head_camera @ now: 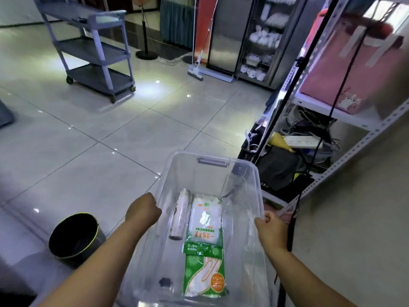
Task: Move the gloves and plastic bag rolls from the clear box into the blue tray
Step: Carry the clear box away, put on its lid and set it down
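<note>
I carry a clear plastic box (200,165) in front of me, above the tiled floor. My left hand (143,210) grips its left rim and my right hand (269,229) grips its right rim. Inside lie a plastic bag roll (180,214), a white glove pack with green print (205,220) and a green glove pack (204,273) nearer me. No blue tray is in view.
A black bucket (75,235) stands on the floor at lower left. A grey three-tier cart (95,49) is across the room. A white metal shelf (345,120) with cables, a power strip (302,141) and a pink box stands at right. A mop leans at the back.
</note>
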The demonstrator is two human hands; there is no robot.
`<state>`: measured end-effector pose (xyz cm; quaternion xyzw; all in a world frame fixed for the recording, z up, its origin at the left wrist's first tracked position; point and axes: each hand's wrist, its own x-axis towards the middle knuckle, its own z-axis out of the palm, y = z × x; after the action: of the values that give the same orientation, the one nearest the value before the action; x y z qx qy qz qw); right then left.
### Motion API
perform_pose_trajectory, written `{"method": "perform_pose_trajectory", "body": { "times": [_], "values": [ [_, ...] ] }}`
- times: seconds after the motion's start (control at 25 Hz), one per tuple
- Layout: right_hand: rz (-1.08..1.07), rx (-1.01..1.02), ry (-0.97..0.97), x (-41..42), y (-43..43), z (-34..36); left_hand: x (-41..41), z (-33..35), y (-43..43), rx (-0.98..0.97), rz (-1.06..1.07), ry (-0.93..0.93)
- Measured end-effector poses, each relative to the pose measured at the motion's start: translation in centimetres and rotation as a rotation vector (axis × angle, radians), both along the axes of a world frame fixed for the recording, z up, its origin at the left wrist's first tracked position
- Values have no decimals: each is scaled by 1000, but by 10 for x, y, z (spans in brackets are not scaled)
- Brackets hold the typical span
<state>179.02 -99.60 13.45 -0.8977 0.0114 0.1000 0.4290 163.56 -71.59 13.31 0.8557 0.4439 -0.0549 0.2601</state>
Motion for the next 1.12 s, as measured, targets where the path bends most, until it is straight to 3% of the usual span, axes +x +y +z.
{"method": "perform_pose_trajectory", "body": {
  "times": [0.36,0.76,1.12],
  "values": [
    [-13,-63,47,159,117,-12,162,-7,121,-112,14,-30],
    [224,-58,62,342,310,-19,281,-1,281,-132,298,-133],
    [177,-63,61,450,516,-35,394,-26,500,-151,238,-172]
  ]
}}
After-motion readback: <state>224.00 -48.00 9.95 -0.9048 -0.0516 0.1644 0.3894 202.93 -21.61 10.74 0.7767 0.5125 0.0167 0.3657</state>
